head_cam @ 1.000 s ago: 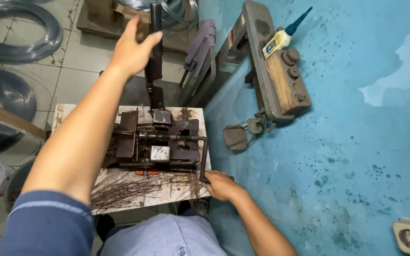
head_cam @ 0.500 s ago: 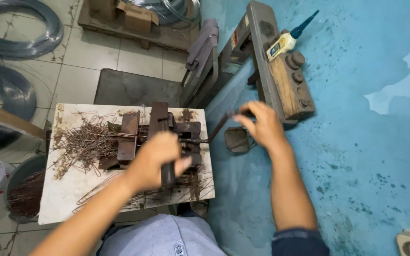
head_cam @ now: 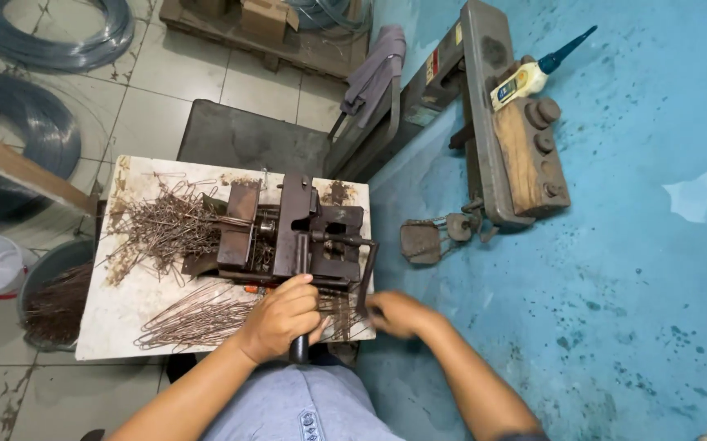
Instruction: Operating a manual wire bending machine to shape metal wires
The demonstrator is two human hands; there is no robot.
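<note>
- A rusty iron bending machine (head_cam: 296, 237) is seen bolted on a white worktable (head_cam: 116, 318), its dark lever handle (head_cam: 299, 278) lowered toward the person.
- The handle is clenched in the left hand (head_cam: 281, 317).
- Thin wires (head_cam: 341, 309) at the table's edge are touched by the blurred right hand (head_cam: 396, 314); its grip cannot be told.

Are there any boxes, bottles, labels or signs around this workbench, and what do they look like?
Cardboard box: top centre, on a wooden pallet; brown, boxy.
Squeeze bottle: on the grey machine at upper right; yellowish body, printed label, long dark-blue nozzle.
Sticker: on that machine's side; small, red and pale.
No screens in view.
</note>
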